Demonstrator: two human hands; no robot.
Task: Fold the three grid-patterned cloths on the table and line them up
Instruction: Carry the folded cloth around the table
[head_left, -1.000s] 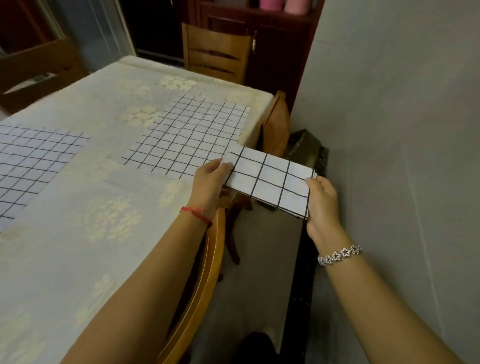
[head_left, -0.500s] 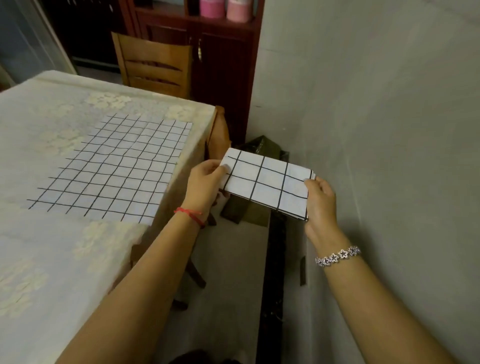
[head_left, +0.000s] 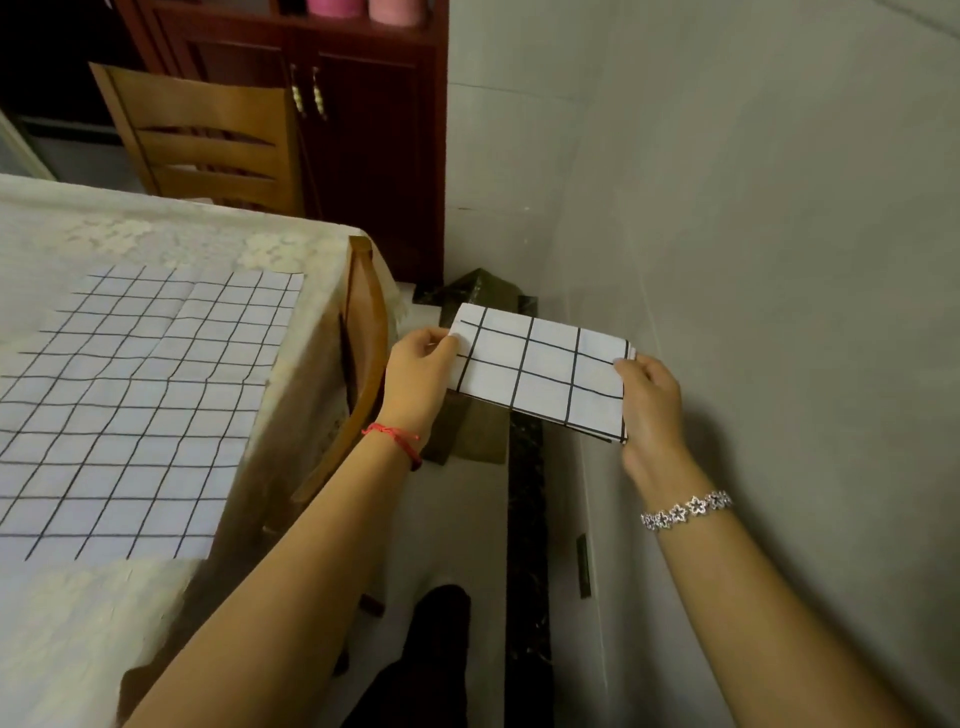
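Two hands on one folded cloth (head_left: 540, 371), held in air past counter (head_left: 104, 649) right edge, not touching it. My left hand (head_left: 421, 374) pinches its left short end and my right hand (head_left: 649, 410) pinches its right short end. I judge it light, soft and limp, with layers likely to slide or spring open. Best hold: both short ends, pinching through all layers. Unfolded cloth (head_left: 140, 395) lies flat on counter, near that edge.

Both bare forearms reach forward, level with each other. The left hand (head_left: 421, 374) pinches the left end of a folded cloth (head_left: 540, 374), thumb on top; the right hand (head_left: 649, 410) pinches its right end likewise.
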